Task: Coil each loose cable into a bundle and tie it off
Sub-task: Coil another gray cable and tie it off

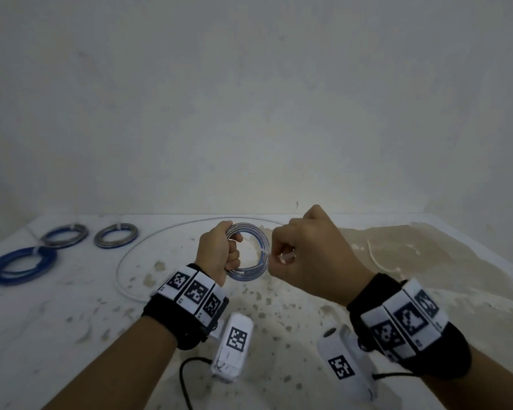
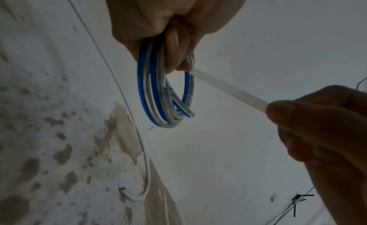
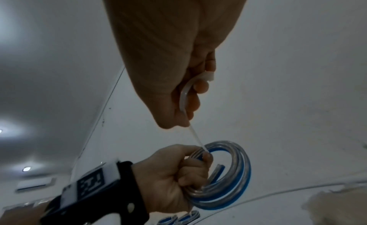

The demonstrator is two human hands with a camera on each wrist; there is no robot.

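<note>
Above the counter [image 1: 71, 306], the left hand [image 1: 216, 253] holds a coiled blue-and-clear cable [image 1: 251, 251], grip curled tight round its loops; the right hand [image 1: 311, 255] pinches a white tie [image 2: 228, 88] stretched taut to the coil; pulling steadily while the left grip stays firm should cinch it without loops springing loose.

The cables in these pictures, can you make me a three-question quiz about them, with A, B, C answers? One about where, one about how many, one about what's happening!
1. Where is the coil being worked on?
A. In the left hand
B. Flat on the table
C. Hung on the wall

2. How many finished bundles lie on the table?
A. One
B. Three
C. Five

3. What is the right hand doing?
A. Resting open
B. Pinching a white tie strip
C. Holding scissors

Answers: 1 A, the left hand grips the clear-and-blue coil above the table. 2 B, three bundles lie at far left. 3 B, the right hand pinches the white tie strip running to the coil.
</note>
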